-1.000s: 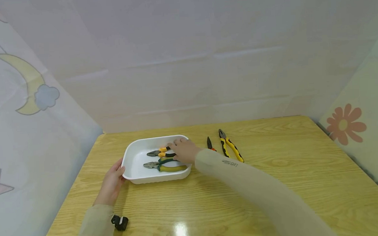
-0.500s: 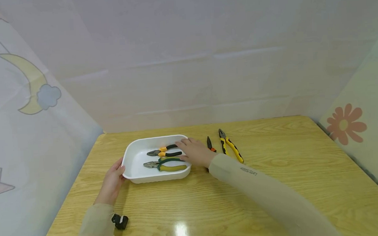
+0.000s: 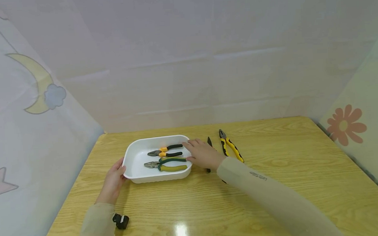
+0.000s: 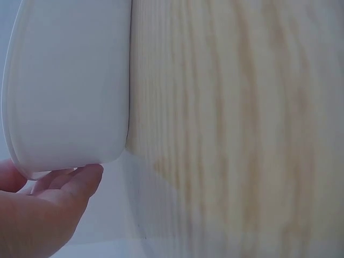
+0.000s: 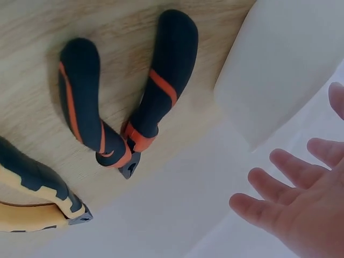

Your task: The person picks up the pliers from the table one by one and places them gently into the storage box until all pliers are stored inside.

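A white plastic tray (image 3: 161,179) stands on the table's left half. Inside lie combination pliers with orange-and-black handles (image 3: 174,154) and, nearer me, pliers with green-and-olive handles (image 3: 173,168). My left hand (image 3: 111,179) holds the tray's left end, thumb at the rim and fingers against the outer wall (image 4: 70,91). At the right rim is my right hand (image 3: 204,155), its fingers spread and holding nothing; whether they touch the rim I cannot tell. Partly behind that hand, on the table, are black-and-orange-handled pliers (image 5: 174,59) with slim pointed jaws.
Large yellow-and-black pliers (image 3: 234,148) lie right of the right hand, tips towards the back. A printed cloth wall (image 3: 188,97) rises behind the wooden table (image 3: 273,156). A small black device (image 3: 121,221) is at the left wrist.
My right hand has drawn back to the right, from over the tray to its rim, uncovering the handles of the pliers inside. My left hand and the tray keep nearly the same place.
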Action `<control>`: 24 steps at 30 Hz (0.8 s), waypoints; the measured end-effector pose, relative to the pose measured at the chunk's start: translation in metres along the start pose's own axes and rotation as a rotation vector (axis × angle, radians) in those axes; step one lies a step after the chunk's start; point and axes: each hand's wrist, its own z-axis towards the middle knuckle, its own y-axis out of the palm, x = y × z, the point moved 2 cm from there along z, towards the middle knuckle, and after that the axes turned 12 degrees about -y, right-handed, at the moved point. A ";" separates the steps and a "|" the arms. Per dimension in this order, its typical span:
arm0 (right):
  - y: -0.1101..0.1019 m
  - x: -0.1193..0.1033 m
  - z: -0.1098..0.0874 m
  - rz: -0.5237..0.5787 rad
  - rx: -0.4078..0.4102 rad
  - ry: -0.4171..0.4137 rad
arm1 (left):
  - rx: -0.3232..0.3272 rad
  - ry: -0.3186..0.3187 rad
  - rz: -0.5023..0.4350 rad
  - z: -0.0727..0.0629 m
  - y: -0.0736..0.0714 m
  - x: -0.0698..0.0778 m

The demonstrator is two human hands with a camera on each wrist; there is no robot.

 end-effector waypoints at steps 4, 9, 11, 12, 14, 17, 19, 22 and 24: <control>-0.005 0.002 -0.007 -0.009 0.031 -0.010 | -0.003 0.002 0.000 0.000 0.000 0.000; -0.009 0.003 -0.014 0.019 0.053 -0.009 | -0.006 0.001 -0.007 0.000 0.000 0.001; -0.009 0.005 -0.016 0.022 0.055 -0.006 | -0.005 -0.001 -0.008 0.000 0.000 0.001; -0.009 0.005 -0.017 0.022 0.061 -0.007 | -0.007 0.000 -0.008 -0.001 0.000 0.001; -0.008 0.006 -0.019 0.015 0.064 -0.004 | -0.014 0.005 -0.010 -0.001 0.000 0.000; -0.008 0.007 -0.021 0.012 0.072 0.008 | -0.023 0.013 -0.005 0.000 -0.001 -0.001; -0.008 0.007 -0.023 0.012 0.075 0.018 | -0.026 0.016 -0.003 0.000 -0.001 -0.001; -0.009 0.009 -0.025 0.016 0.083 0.034 | -0.026 0.015 -0.002 0.001 -0.002 -0.001; -0.009 0.010 -0.027 0.019 0.088 0.039 | -0.025 0.011 -0.002 0.001 -0.002 -0.001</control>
